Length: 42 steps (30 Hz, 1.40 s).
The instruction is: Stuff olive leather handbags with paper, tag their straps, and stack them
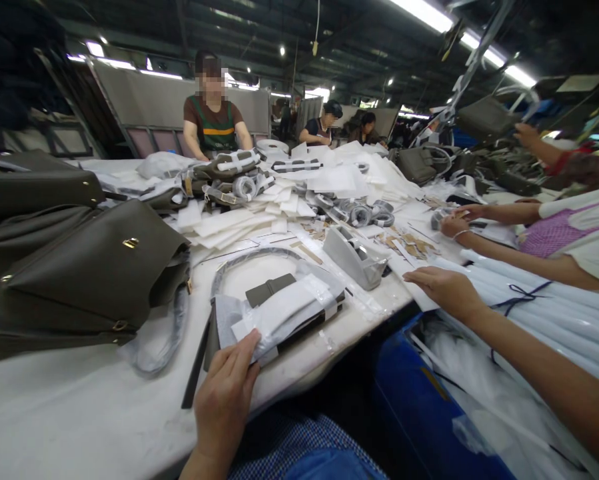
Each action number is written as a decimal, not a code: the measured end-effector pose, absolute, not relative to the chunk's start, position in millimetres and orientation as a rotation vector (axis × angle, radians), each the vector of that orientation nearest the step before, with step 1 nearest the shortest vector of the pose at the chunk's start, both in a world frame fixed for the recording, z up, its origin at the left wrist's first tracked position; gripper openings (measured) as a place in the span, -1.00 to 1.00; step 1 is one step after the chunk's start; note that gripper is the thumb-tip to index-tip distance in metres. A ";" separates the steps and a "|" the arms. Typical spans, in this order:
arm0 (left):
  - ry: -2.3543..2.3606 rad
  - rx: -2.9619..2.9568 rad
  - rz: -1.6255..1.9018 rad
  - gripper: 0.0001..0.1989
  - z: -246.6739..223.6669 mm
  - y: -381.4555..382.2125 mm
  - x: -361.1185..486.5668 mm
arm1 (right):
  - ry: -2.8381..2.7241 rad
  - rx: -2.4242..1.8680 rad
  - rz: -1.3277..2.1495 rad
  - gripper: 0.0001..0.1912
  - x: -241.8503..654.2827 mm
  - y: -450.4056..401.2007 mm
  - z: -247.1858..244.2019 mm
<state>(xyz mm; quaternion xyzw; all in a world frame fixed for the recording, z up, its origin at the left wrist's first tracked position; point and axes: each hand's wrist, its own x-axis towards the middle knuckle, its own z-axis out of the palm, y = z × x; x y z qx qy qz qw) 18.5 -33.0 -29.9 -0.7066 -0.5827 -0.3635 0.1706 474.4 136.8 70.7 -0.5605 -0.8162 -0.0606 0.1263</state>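
Observation:
My left hand (226,383) is closed on the near left edge of a dark olive handbag part (272,290) at the table's front. White wrapping paper (289,310) covers much of that part, and its looped handle (256,253) is sleeved in clear plastic. A dark strap (196,363) trails down on its left. My right hand (442,290) reaches out past the table edge, fingers straight and close together. Beneath its fingertips shows a white sheet (422,297); whether they grip it is unclear. A grey tape dispenser (356,260) stands between the two hands.
Large olive handbags (79,273) fill the left side. White sheets (239,223) and plastic-wrapped coils (362,215) pile up mid-table. Below right stands a blue bin (419,400) beside white bundled rolls (544,300). A co-worker's hands (459,223) work at right; another person (214,120) stands opposite.

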 end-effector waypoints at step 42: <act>-1.751 -1.983 -1.253 -0.81 -32.8 -35.5 32.0 | -3.849 0.060 -0.281 -0.83 57.0 140.1 104.1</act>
